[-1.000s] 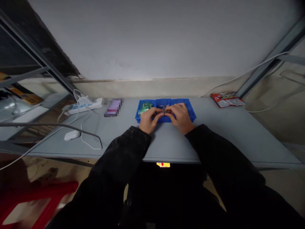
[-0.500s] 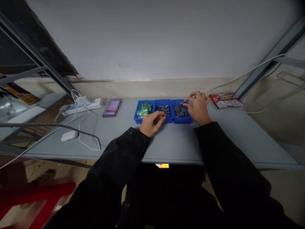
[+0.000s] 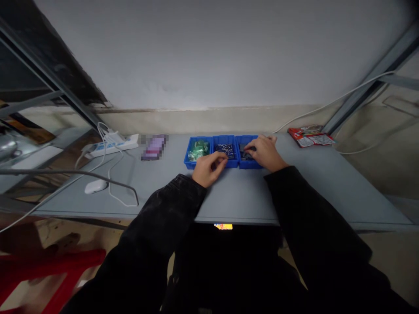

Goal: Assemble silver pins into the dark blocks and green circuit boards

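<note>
My left hand (image 3: 208, 170) rests at the near rim of the middle compartment of a blue plastic three-compartment tray (image 3: 225, 138). Fingers (image 3: 220, 159) curled, tips over the thin silver metal pins (image 3: 226, 150); cannot tell whether they pinch one. My right hand (image 3: 266, 153) reaches into the right compartment, fingers (image 3: 250, 149) close together, down on the dark grey blocks (image 3: 244, 152); any grip is hidden. Green packets (image 3: 197, 151) lie in the left compartment. Tray sits on the grey surface (image 3: 235, 196).

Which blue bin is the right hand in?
The rightmost blue bin, holding dark pieces: the right hand reaches into it. The left hand is at the middle bin, with metal pins.
</note>
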`<state>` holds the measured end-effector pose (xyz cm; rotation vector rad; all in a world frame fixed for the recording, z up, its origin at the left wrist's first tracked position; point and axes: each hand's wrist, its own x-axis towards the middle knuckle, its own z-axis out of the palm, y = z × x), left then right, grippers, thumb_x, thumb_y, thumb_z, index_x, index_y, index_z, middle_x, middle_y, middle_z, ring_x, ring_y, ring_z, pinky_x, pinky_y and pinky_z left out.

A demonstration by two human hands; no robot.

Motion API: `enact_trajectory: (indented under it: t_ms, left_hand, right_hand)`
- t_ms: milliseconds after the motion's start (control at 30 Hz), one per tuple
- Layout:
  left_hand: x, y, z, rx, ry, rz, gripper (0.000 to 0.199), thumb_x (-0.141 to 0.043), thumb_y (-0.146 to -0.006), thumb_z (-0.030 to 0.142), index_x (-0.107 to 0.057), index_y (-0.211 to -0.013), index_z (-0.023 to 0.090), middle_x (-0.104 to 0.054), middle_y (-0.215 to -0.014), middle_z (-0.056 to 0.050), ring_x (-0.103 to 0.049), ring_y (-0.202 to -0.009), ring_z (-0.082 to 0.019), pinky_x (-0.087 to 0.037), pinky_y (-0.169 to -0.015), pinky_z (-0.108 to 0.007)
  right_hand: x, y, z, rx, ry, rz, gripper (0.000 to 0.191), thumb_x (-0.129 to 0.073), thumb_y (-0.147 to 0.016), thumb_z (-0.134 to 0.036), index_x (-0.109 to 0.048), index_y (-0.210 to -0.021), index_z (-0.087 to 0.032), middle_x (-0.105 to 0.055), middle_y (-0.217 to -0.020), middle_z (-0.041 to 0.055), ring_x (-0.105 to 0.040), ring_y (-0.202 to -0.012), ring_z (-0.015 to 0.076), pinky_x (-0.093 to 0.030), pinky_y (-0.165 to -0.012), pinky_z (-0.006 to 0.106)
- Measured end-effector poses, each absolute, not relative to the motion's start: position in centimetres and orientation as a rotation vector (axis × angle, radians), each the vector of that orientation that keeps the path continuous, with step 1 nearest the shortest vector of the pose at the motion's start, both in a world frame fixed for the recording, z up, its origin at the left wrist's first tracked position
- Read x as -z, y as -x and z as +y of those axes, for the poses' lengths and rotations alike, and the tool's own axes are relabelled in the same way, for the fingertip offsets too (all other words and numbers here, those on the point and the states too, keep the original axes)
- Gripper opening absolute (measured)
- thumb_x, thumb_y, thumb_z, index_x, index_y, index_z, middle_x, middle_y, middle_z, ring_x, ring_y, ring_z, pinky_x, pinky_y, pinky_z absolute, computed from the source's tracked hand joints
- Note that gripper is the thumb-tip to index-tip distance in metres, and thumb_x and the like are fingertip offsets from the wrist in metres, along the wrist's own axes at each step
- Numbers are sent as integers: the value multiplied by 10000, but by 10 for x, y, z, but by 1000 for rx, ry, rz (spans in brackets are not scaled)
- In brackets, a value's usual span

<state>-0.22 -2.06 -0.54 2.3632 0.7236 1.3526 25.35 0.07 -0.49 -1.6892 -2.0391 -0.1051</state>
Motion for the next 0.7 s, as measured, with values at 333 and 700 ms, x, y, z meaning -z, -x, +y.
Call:
enact_trajectory:
  t_ms: [333,700]
  left_hand:
    - [6,2,-20,-1326,-2371,736,85,-613,-985,232,-679,-1007,183,-677,-736,13,-615,-598,-102,-492,-617,-232]
    - [7,3,-19,-1263,-2380,766,99,-614,-979,248,-683,-999,181,-689,-742,5,-599,-579,-103,-480,-602,-235]
  right_hand:
    - [8,-255,4,-35,1684,-2058,127,-716,-909,-300,-829,-963,-321,-793,-1045,70,-634,-1108,352,-299,-944,563]
    - [12,-257,11,-78,1720,-2107,183,-663,-916,-349,-824,-846,-298,-762,-917,89,-575,-1057,347,-327,-898,529]
